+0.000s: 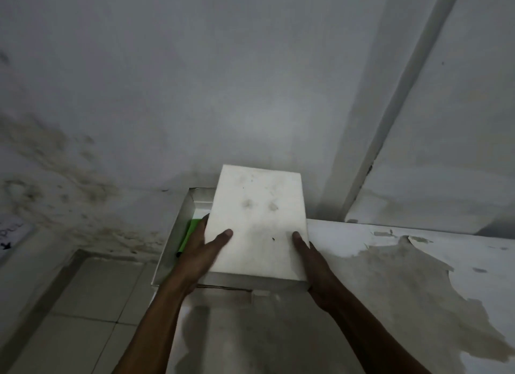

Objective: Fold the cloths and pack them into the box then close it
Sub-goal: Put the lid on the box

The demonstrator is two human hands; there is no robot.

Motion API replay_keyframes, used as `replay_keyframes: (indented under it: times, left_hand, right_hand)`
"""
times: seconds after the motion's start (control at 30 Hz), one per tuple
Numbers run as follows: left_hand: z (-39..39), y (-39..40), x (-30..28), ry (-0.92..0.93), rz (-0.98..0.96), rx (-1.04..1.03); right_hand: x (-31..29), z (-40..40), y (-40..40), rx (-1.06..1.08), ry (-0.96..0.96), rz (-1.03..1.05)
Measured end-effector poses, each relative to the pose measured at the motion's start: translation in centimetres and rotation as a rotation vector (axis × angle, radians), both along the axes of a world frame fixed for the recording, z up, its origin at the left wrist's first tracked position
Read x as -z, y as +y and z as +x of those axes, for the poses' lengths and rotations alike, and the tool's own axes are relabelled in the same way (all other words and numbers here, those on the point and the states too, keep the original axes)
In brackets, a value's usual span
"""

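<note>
A white box lid [257,223] with faint stains hangs tilted over the open box [178,228], shifted to the right so the box's left strip shows. In that strip lies a bright green folded cloth [189,235]. My left hand [199,255] grips the lid's left edge, thumb on top and fingers underneath. My right hand [309,265] grips the lid's right near corner, thumb on the top face. The rest of the box's inside is hidden under the lid.
The box sits at the far left corner of a white table [390,276] with worn, peeling patches. A stained grey wall [167,94] rises right behind it. Tiled floor [92,304] lies to the left, below the table edge.
</note>
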State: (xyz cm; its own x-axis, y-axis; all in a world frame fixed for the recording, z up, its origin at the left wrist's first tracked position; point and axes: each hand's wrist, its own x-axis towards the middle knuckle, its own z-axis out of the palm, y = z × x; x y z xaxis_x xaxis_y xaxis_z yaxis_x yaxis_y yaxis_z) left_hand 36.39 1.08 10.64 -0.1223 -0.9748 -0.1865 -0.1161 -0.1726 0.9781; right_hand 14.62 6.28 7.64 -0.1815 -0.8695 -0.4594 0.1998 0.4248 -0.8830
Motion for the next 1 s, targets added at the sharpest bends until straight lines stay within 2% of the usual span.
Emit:
replay_keyframes:
  times: [0.27,0.4,0.6,0.7,1.0]
  left_hand:
    - [6.8,-1.6,0.4,-0.076,-0.055,-0.111]
    - [8.4,-2.5,1.4,-0.082,-0.080,-0.119]
    - [10.7,-3.3,4.1,-0.204,-0.098,-0.126]
    - [11.5,-3.5,4.5,-0.232,-0.098,-0.115]
    - [11.6,-3.7,5.1,-0.381,-0.130,-0.092]
  right_hand:
    - [-0.3,7.2,-2.8,-0.077,0.119,-0.070]
    - [0.4,9.1,-4.0,-0.073,0.187,-0.084]
    - [0.6,10.8,-4.4,-0.088,0.328,-0.109]
    - [0.9,11.8,-4.2,-0.049,0.452,-0.104]
    - [1.7,12.4,-3.9,0.053,0.624,-0.087]
